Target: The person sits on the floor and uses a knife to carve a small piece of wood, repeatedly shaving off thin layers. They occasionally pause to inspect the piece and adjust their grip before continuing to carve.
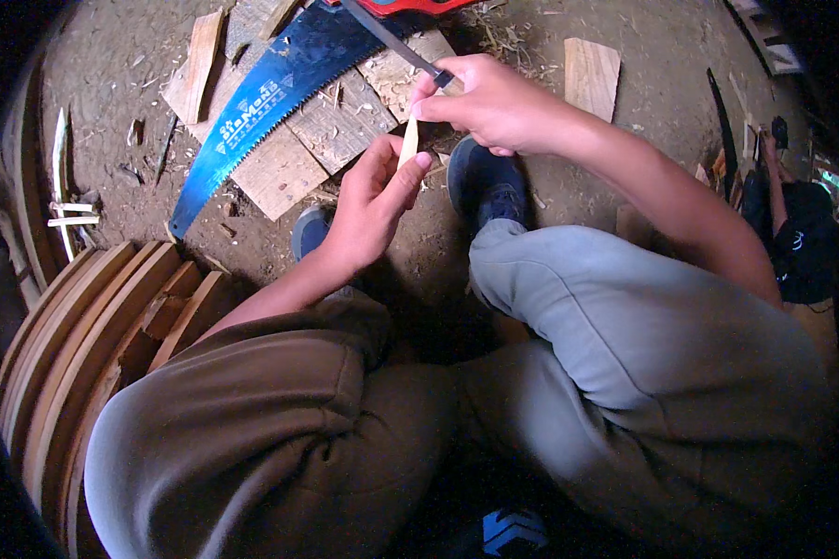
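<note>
Between the thumb and fingers of my left hand (378, 196) is a small pale whittled wood piece (409, 142), pointing upward. My right hand (485, 102) is closed around the handle end of a knife (391, 40), whose narrow dark blade points up and to the left, away from the wood piece. The right thumb and fingertips come close to the wood piece's upper end; whether they touch it I cannot tell. Beyond my hands lies a large saw with a blue toothed blade (252, 121) and a red handle (429, 6), resting over wooden boards.
Flat boards (340, 121) lie on the dirt floor among shavings. Another board (592, 79) lies at the far right. Curved wooden pieces (84, 345) are stacked by my left knee. Thin pale sticks (62, 186) lie at the left. Another person (802, 233) is at the right edge.
</note>
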Demonstrator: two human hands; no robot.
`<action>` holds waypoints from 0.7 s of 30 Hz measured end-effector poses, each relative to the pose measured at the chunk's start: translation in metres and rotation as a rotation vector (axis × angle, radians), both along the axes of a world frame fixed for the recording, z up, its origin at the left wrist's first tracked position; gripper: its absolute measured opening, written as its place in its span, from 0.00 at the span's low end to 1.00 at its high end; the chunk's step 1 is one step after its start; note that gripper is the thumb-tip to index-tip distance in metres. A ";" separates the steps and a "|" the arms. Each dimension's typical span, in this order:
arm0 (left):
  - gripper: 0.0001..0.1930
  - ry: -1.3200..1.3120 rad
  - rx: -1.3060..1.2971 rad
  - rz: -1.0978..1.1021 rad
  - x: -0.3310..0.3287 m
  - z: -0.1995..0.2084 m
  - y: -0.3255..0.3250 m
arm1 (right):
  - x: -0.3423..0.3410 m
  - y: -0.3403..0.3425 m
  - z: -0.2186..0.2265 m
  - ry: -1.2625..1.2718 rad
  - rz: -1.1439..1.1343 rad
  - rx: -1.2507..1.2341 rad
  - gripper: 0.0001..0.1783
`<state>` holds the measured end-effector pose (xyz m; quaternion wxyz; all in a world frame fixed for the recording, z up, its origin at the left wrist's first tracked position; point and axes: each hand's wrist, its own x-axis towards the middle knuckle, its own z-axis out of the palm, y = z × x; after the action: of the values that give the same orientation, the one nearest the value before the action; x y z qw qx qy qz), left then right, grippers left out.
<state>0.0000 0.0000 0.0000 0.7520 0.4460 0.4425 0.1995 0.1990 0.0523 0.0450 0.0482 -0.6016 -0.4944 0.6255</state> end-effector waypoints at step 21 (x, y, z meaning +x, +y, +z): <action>0.19 0.301 0.186 0.077 -0.004 -0.024 -0.014 | 0.013 -0.032 0.014 -0.399 0.455 0.167 0.33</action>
<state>-0.0039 -0.0136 -0.0238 0.6245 0.5212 0.5466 0.1992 0.2122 0.0202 0.0585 -0.1418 -0.5805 -0.6656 0.4471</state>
